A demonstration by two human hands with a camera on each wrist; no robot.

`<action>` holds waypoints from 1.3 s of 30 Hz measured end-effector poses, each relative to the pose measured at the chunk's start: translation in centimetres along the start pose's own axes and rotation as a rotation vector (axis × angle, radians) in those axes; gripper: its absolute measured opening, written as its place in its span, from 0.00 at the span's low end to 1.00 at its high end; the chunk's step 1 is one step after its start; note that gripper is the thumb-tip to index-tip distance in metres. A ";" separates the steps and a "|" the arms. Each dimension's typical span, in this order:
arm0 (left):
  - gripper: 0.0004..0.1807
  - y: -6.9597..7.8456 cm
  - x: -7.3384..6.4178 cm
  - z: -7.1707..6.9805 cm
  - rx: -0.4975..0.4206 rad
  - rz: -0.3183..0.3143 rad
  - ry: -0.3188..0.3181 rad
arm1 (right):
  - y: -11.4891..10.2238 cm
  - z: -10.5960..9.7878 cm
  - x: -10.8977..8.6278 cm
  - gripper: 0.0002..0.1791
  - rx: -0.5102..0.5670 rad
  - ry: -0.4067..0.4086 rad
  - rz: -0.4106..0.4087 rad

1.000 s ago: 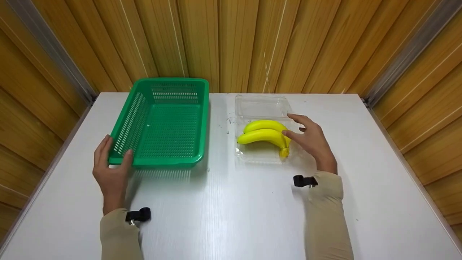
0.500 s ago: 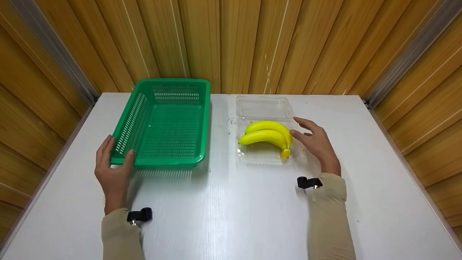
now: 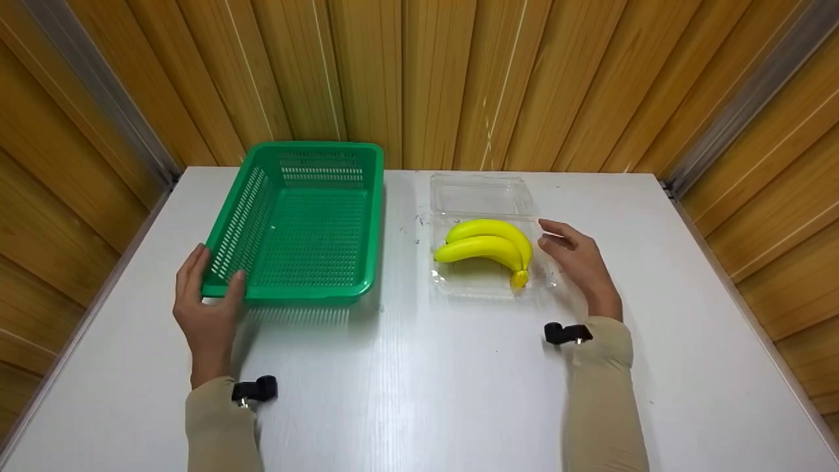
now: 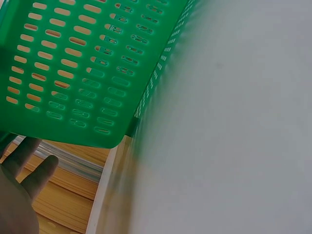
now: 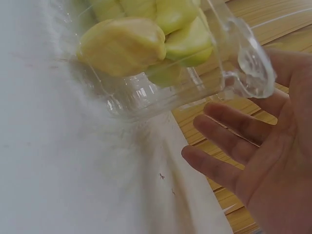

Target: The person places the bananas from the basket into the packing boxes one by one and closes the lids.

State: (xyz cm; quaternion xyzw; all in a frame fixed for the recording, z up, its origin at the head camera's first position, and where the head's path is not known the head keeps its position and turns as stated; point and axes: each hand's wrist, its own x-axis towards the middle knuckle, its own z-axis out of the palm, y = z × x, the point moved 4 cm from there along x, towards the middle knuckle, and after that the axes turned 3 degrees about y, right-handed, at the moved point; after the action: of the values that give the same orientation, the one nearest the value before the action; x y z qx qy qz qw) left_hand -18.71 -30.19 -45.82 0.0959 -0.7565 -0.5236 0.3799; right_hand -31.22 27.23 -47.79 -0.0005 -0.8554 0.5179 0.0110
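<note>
Wood-grain panels stood beyond both hands, and the white table extended below them. The green perforated plastic basket was at the left hand, which grasped its near-left corner — thumb at the near rim, fingers along the outer left side. The clear plastic clamshell container lay open just left of the right hand, its lid laid back toward the panels. The right hand was released, fingers extended; whether it touched the container's edge could not be told. The yellow banana bunch rested in the container's base — just left of the right fingertips, well apart from the left hand, stem toward the person. Small black wrist cameras were mounted at the cuffs, behind each hand.
</note>
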 end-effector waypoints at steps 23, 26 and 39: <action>0.33 -0.8 0.1 0.1 0.009 0.007 0.007 | 2.8 0.9 0.3 0.31 0.350 -0.052 0.095; 0.32 -0.6 0.1 0.1 0.014 -0.005 0.007 | 3.1 1.0 0.4 0.31 0.386 -0.053 0.076; 0.33 -3.5 0.8 -0.1 0.053 -0.002 -0.009 | 4.0 1.4 0.3 0.31 0.435 -0.043 0.016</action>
State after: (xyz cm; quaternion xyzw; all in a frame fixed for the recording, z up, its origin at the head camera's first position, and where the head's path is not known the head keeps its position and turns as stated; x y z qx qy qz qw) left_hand -20.10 -32.21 -48.43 0.1044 -0.7717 -0.5043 0.3731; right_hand -31.57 27.87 -52.02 0.0064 -0.7236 0.6901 -0.0115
